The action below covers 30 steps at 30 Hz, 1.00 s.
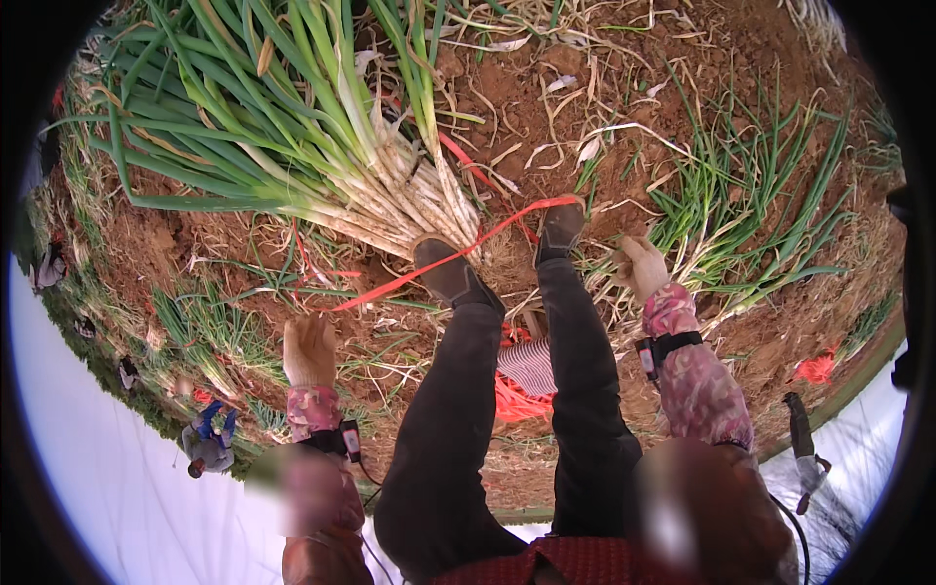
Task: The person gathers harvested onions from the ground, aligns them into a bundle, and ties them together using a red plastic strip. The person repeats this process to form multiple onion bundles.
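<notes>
My left hand [310,352], in a pale glove, has its fingertips at the lower left end of a red plastic strap [409,276]. The strap runs taut across the left shoe [442,270] to the toe of the right shoe [561,223]. Just beyond the shoes lies a large bundle of green onions [380,190], its white root ends towards the feet and its leaves spread to the upper left. My right hand [640,268], also gloved, has curled fingers beside dry leaves and a looser pile of green onions [731,227]; whether it grips anything is unclear.
Red-brown soil [534,139] carries dry leaves. A heap of red straps [523,402] and a striped cloth [528,365] lie between the legs. More onions [212,329] lie at left, and red material [815,368] at right. Several people are farther off, including one person [208,442] at lower left.
</notes>
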Each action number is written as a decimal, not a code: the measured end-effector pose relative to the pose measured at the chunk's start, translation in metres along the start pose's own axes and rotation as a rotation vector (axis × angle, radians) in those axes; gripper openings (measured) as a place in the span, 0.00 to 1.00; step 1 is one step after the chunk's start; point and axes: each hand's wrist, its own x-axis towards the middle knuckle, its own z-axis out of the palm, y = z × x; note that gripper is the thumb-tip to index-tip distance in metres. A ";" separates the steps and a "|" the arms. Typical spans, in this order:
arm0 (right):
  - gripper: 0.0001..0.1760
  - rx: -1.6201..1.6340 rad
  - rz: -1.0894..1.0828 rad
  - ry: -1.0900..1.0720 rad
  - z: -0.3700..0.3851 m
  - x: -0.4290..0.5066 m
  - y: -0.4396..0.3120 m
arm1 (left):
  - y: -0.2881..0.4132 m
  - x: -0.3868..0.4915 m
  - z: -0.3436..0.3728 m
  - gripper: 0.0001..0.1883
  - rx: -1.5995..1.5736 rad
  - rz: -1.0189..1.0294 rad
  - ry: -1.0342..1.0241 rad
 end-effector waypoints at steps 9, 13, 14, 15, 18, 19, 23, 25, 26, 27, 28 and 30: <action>0.21 -0.185 0.033 0.580 -0.264 -0.221 0.069 | 0.127 -0.164 -0.050 0.15 0.727 -0.250 -0.084; 0.22 -0.036 0.067 0.560 -0.245 -0.273 0.112 | 0.152 -0.194 0.017 0.16 1.213 -0.115 -0.332; 0.22 -0.006 0.061 0.485 -0.230 -0.283 0.120 | 0.158 -0.197 0.034 0.16 1.320 -0.052 -0.383; 0.24 -0.041 0.070 0.461 -0.211 -0.287 0.124 | 0.164 -0.199 0.050 0.17 1.423 0.023 -0.433; 0.23 -0.092 -0.079 0.273 -0.153 -0.302 0.128 | 0.187 -0.197 0.106 0.18 1.686 0.267 -0.558; 0.23 -0.170 -0.145 0.315 -0.132 -0.308 0.126 | 0.196 -0.194 0.124 0.19 1.758 0.342 -0.591; 0.27 -0.318 -0.345 0.203 -0.086 -0.327 0.106 | 0.243 -0.176 0.171 0.22 1.974 0.608 -0.661; 0.26 -0.207 -0.258 0.210 -0.079 -0.335 0.101 | 0.268 -0.159 0.189 0.24 2.062 0.739 -0.724; 0.26 -0.145 -0.276 0.300 -0.076 -0.339 0.102 | 0.279 -0.148 0.197 0.25 2.108 0.808 -0.768; 0.27 -0.064 -0.218 0.304 -0.075 -0.340 0.103 | 0.286 -0.135 0.201 0.26 2.176 0.916 -0.844; 0.27 0.014 -0.143 0.345 -0.071 -0.343 0.108 | 0.292 -0.121 0.205 0.27 2.251 1.068 -0.961; 0.27 0.082 -0.048 0.416 -0.058 -0.345 0.122 | 0.293 -0.090 0.206 0.23 2.380 1.452 -1.199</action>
